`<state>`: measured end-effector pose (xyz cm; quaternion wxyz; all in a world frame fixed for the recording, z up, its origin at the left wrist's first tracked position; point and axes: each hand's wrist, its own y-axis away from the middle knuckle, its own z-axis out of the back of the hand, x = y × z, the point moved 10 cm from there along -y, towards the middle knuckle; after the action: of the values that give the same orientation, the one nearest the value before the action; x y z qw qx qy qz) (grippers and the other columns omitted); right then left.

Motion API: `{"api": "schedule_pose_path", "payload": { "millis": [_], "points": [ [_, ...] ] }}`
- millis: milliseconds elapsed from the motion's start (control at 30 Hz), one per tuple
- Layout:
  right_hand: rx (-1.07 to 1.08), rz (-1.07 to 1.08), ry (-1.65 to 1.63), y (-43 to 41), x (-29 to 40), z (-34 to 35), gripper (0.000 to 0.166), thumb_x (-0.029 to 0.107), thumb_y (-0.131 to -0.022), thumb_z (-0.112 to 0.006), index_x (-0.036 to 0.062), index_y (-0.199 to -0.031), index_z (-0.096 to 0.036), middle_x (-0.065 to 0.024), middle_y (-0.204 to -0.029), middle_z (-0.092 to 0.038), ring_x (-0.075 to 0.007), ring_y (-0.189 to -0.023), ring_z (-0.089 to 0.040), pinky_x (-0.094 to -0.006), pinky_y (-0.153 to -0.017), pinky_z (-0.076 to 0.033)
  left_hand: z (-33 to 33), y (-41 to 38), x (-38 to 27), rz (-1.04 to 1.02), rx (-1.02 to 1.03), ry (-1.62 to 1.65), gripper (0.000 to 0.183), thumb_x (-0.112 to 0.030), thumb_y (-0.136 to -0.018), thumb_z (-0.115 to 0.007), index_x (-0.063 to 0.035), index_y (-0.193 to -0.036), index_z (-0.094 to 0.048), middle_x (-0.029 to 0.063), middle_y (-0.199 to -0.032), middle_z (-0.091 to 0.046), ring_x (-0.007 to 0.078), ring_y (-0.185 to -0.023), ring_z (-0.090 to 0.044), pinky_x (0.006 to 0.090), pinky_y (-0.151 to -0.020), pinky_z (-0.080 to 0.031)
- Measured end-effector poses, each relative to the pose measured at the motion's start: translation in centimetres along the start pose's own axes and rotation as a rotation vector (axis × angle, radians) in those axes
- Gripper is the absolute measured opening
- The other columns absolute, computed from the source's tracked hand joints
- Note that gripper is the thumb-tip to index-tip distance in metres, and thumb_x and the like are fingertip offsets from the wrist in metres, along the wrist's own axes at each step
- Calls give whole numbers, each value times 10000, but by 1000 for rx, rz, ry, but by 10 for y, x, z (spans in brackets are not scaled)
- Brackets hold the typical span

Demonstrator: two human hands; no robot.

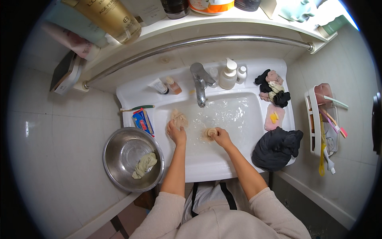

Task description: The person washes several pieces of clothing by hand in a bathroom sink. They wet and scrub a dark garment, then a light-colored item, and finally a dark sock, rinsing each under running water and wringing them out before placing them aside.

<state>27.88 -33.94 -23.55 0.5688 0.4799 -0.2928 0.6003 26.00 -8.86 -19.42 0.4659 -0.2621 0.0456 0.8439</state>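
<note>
Water stands in a white washbasin (209, 176) under a chrome faucet (200, 83). At the basin's left side my left hand (177, 133) rests against a wet beige cloth item (179, 117); whether the fingers grip it cannot be told. Near the middle, my right hand (221, 137) pinches a small bunched beige cloth item (210, 133) at the water. A steel bowl (115, 158) at the left holds a twisted pale green cloth (145, 165). On the right rim lie bunched small dark, pink and cream cloth items (272, 86) and a dark cloth bundle (276, 149).
A blue soap packet (143, 122) and a green toothbrush (143, 107) lie on the left rim. Bottles, a pump bottle (228, 76) among them, stand by the faucet. A pink cloth (270, 116) lies on the right rim. A chrome rail (191, 43) crosses below the shelf; a wall rack (313, 119) hangs right.
</note>
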Motion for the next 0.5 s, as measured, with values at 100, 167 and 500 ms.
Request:
{"api": "schedule_pose_path", "payload": {
  "millis": [100, 167, 500],
  "points": [
    [40, 202, 139, 1, 42, 2, 359, 359, -764, -636, 17, -871, -642, -109, -712, -607, -230, -628, -537, -339, -595, -447, -17, -4, 17, 121, 214, 11, 392, -149, -720, -656, -43, -1073, -526, 140, -1034, -541, 288, -965, -515, 393, -879, -381],
    [105, 170, 12, 3, 66, 6, 332, 342, -797, -613, 20, -876, -642, -86, -686, -593, -194, -625, -536, -318, -584, -446, -17, -3, 7, 197, 412, 31, 270, -157, -759, -626, -56, -1002, -563, 121, -990, -563, 269, -953, -526, 380, -836, -399],
    [-29, -515, -689, 24, 38, 19, 233, 285, -886, -536, 64, -950, -576, 32, -619, -469, -59, -505, -451, -214, -476, -393, -40, 11, -19, 23, 358, 435, 299, -315, -851, -542, -46, -980, -565, 122, -966, -585, 289, -906, -568, 385, -783, -447]
  ]
}}
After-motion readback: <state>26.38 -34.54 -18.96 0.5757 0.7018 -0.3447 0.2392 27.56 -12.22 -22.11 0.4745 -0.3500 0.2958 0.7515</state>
